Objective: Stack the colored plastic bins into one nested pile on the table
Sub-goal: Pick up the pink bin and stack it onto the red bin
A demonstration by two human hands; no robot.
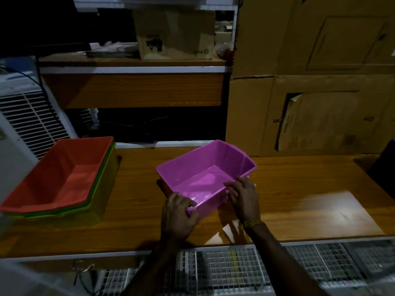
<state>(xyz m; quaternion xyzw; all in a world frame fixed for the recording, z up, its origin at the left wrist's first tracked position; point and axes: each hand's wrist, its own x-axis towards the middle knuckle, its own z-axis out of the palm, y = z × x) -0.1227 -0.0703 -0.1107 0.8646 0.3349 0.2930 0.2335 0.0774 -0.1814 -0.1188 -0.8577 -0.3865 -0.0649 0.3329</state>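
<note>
While your left hand (178, 212) and right hand (243, 196) each curl closed over the near rim of the purple bin (205, 176) at frame centre, probably to carry it level, the nested pile (62, 178) waits at left across bare table (136, 178); light is dim, though nothing seems to block the way.

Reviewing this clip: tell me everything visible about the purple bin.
The purple bin is a glossy, rectangular open-top plastic tub, empty, with a rolled rim and a stepped far end wall. It sits turned at an angle mid-table, apart from the orange-topped nested pile on the left. Left hand grips its near corner; right hand holds the near right rim. Whether it rests flat is unclear.
</note>
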